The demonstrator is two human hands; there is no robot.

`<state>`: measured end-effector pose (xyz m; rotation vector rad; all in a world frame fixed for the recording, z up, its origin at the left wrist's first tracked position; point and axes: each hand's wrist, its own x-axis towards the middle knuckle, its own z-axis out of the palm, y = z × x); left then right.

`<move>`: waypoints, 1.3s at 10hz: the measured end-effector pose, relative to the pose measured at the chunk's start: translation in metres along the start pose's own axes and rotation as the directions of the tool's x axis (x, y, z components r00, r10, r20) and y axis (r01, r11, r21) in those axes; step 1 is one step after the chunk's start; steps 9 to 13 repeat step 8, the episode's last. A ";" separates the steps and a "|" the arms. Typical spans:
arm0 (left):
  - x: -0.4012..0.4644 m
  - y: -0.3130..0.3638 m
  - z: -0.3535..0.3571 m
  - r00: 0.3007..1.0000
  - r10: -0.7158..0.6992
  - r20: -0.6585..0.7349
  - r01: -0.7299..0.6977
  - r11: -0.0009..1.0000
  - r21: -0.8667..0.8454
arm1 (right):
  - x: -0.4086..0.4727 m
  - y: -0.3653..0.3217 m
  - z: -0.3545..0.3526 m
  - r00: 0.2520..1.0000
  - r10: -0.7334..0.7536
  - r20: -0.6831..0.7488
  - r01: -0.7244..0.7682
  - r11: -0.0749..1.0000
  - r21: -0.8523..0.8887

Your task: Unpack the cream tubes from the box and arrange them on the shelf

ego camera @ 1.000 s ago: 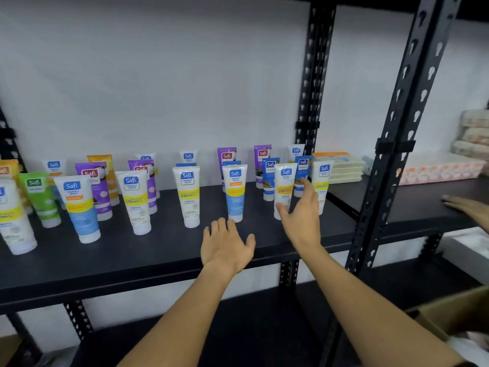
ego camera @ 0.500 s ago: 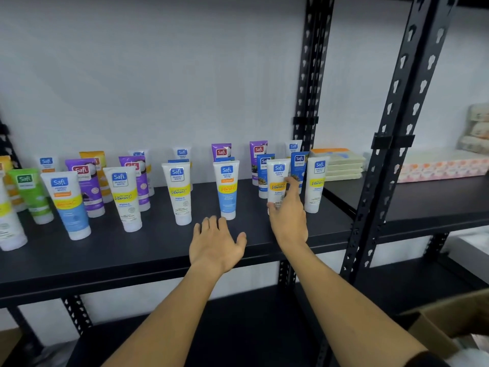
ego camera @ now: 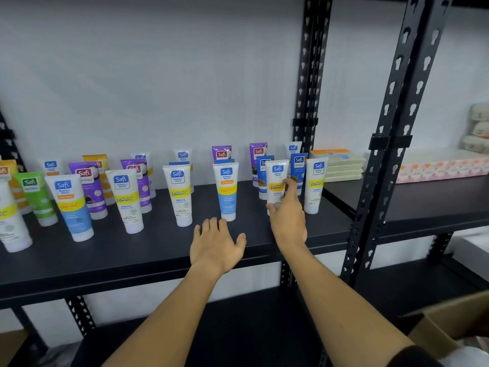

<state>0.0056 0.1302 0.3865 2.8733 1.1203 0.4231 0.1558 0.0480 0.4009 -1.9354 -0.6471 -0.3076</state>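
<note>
While our right hand (ego camera: 287, 218) pinches it between thumb and forefinger, the white cream tube (ego camera: 276, 185) with a yellow band stands upright on the black shelf (ego camera: 158, 250). Our left hand (ego camera: 215, 245), at eight o'clock from it, rests spread on that shelf before a white wall (ego camera: 158, 75), a cardboard box (ego camera: 449, 329) low at five o'clock.

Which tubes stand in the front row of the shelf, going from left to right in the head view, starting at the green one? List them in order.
Green tube → blue-bottomed tube → white Vitamin C tube → second white tube → blue-bottomed tube → white tube the right hand grips → last white tube.
</note>
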 end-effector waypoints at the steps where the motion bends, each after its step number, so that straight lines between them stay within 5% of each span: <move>1: -0.001 0.000 0.000 1.000 0.002 -0.001 -0.002 1.000 0.000 | -0.001 0.001 0.000 1.000 0.008 0.002 -0.008 1.000 0.010; 3: -0.001 0.000 0.000 1.000 0.000 -0.009 0.000 1.000 -0.001 | -0.003 0.003 0.000 0.997 0.021 -0.071 -0.016 0.997 0.071; 4: -0.002 0.000 0.000 1.000 0.001 -0.009 -0.001 1.000 -0.011 | -0.009 0.007 -0.002 0.997 0.000 -0.075 -0.005 0.998 -0.060; 7: -0.009 -0.002 -0.012 0.993 -0.017 0.116 0.021 0.999 -0.038 | -0.037 0.015 -0.023 0.936 0.044 0.350 0.164 0.826 -0.540; 8: -0.013 -0.005 -0.014 0.989 -0.016 0.148 0.019 1.000 -0.023 | -0.046 0.011 -0.033 0.889 0.073 0.452 0.224 0.792 -0.567; 13: -0.013 -0.005 -0.014 0.989 -0.016 0.148 0.019 1.000 -0.023 | -0.046 0.011 -0.033 0.889 0.073 0.452 0.224 0.792 -0.567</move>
